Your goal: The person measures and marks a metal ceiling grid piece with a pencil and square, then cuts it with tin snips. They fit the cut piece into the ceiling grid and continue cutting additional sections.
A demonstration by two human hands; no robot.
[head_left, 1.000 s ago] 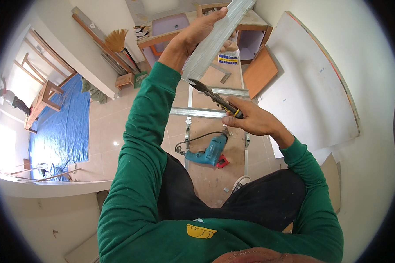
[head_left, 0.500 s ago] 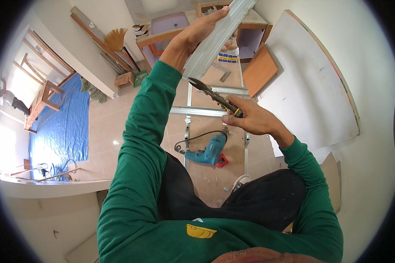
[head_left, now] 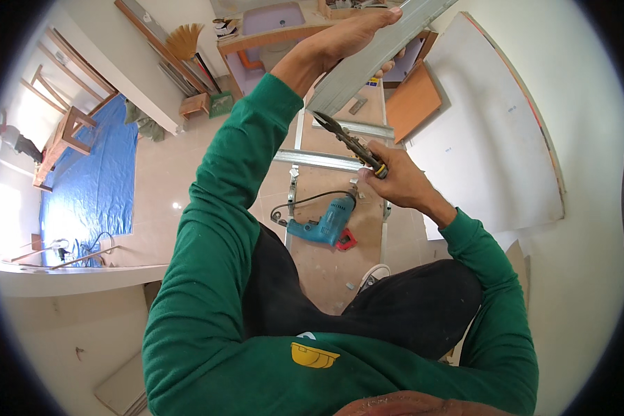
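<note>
Beige tile flr (head_left: 161,177), blue tarp (head_left: 93,180) L; R hand (head_left: 403,177) w/ snips (head_left: 354,146).

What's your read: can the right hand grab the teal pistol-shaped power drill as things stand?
Probably not: the right hand is occupied, gripping dark metal snips with yellow-trimmed handles, though nothing visible seems to block the drill.

Pale walls (head_left: 596,125), beige tiled floor (head_left: 163,173), wooden bench (head_left: 57,142)
</note>
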